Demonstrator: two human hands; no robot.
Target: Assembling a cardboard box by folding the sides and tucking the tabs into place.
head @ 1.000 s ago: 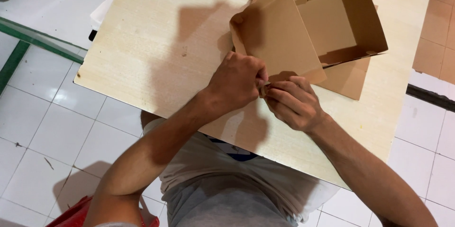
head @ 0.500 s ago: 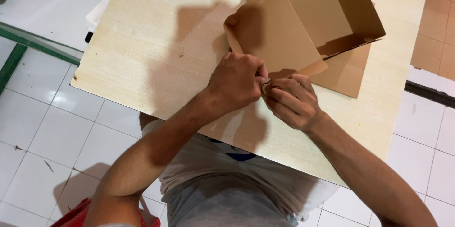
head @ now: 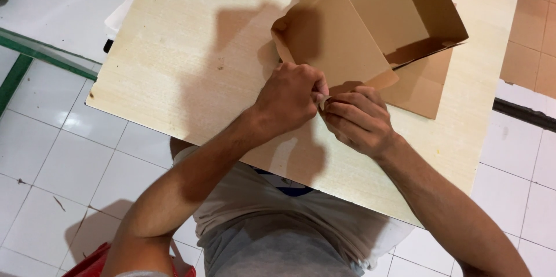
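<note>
Cardboard box [head: 370, 28] sits at the table's [head: 191, 68] far edge, shifted slightly since a second ago. Left hand [head: 289, 98] and right hand [head: 358, 119] stay pinched on its near flap [head: 333, 45], folding still underway.

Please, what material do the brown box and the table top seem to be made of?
Box: it looks like plain brown cardboard, matte, judging by the thin stiff panels and sharp fold lines. Both hands, left and right, pinch its near flap.
Table top: probably light wood or wood-look laminate, smooth; pale grain streaks show, but the pictures cannot settle which.
</note>
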